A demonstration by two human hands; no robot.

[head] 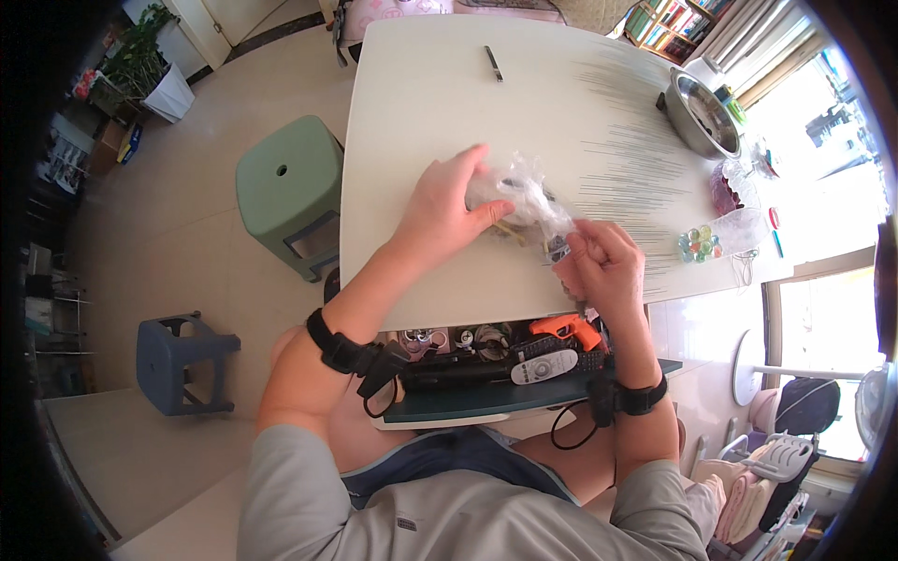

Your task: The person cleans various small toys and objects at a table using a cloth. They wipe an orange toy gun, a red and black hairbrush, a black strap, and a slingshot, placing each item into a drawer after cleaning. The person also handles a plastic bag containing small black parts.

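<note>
A crumpled clear plastic bag (530,200) is between my hands above the white table (421,91). My left hand (456,196) rests at its left side, with thumb and fingers spread around the plastic. At the right, the fingertips of my right hand (607,263) pinch the bag's end. Dark and yellowish items show in or beneath the plastic, too unclear to name. Below the table edge is a pulled-out drawer (463,403); it holds an orange toy gun (570,328), a white remote control (544,367), dark remotes and coiled cable.
A dark, slim pen-like item (493,64) lies towards the far edge. At the right are a steel bowl (701,116), a clear container of glass marbles (729,235) and a red-lidded item. A green stool (284,182) and a blue stool (179,365) stand left.
</note>
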